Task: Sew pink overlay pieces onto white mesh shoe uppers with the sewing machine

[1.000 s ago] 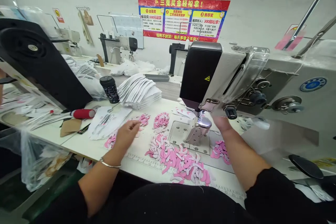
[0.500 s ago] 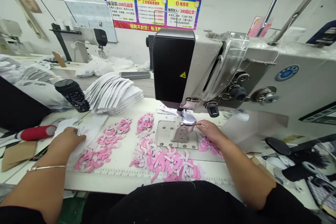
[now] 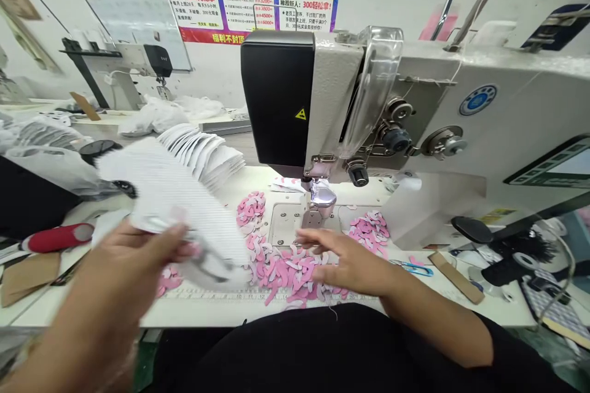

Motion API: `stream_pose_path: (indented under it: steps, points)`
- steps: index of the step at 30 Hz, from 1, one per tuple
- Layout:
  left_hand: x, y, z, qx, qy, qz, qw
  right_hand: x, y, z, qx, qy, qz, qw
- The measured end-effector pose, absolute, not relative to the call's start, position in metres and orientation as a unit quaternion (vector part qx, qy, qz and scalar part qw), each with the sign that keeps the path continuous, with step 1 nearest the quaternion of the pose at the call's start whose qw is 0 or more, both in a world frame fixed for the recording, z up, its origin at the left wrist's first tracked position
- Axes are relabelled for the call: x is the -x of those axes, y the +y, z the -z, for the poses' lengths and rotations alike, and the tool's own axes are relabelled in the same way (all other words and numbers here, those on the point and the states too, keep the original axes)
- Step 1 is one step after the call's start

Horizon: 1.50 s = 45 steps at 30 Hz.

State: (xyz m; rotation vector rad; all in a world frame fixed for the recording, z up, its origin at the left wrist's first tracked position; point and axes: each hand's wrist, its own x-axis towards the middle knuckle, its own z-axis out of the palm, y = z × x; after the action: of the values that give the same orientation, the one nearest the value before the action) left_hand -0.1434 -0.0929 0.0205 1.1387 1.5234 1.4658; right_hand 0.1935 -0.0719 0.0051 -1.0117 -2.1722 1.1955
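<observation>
Since the earlier frame, a white cloth piece (image 3: 188,187) has come up off the table in the left hand (image 3: 124,261), which was low over the white sheets, and the right hand (image 3: 345,261) has drawn back from beside the needle area to the heap of pink and white scraps (image 3: 281,273). The cloth hangs tilted above the table, left of the sewing machine (image 3: 338,92), ribbed and slightly blurred, with dark and pale marks toward its lower end.

The left hand pinches its near edge, thumb on top; the other fingers are mostly hidden under it. The right hand is loosely spread, thumb apart, with nothing seen in it; whether its fingertips touch the scraps, I cannot tell.

To handle the cloth well, I'd keep that pinch light and near the edge so the piece does not crease, hold it clear of the loose scraps, and support its drooping end with the free hand. Fingers should stay well away from the metal foot (image 3: 321,196).

Farther back stands a fanned stack of white pieces (image 3: 214,156).
</observation>
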Motion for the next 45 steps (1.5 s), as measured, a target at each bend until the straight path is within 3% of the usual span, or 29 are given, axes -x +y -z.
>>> stream_pose_path:
  steps: [3,5,8,11,18,33,36,41,45]
  points:
    - [0.071,-0.099,-0.016,-0.408,0.499,-0.543,0.538,-0.167,-0.080,-0.001,0.308,-0.793,-0.429,0.304]
    - [0.050,-0.097,-0.014,-0.402,0.472,-0.522,0.586,-0.169,-0.080,0.005,0.338,-0.749,-0.439,0.364]
    - [0.051,-0.085,-0.016,-0.400,0.463,-0.544,0.574,-0.199,-0.072,0.014,0.394,-0.644,-0.503,0.422]
    - [0.058,-0.066,-0.020,-0.422,0.465,-0.546,0.555,-0.238,-0.060,0.015,0.423,-0.589,-0.566,0.394]
    - [0.026,-0.025,-0.011,-0.455,0.467,-0.390,0.650,-0.290,-0.014,0.013,0.430,-0.377,-0.631,0.524]
    - [0.010,0.000,0.001,-0.458,0.416,-0.401,0.676,-0.290,0.037,0.043,0.365,-0.359,-0.684,0.520]
    - [0.029,0.001,0.005,-0.527,0.445,-0.386,0.612,-0.293,0.033,0.053,0.369,-0.342,-0.696,0.513]
    - [0.082,-0.004,0.036,-0.682,0.636,-0.236,0.273,-0.302,0.008,0.080,0.414,-0.298,-0.671,0.538]
    - [0.102,-0.010,0.067,-0.708,0.652,-0.140,0.231,-0.306,-0.013,0.101,0.434,-0.291,-0.676,0.520]
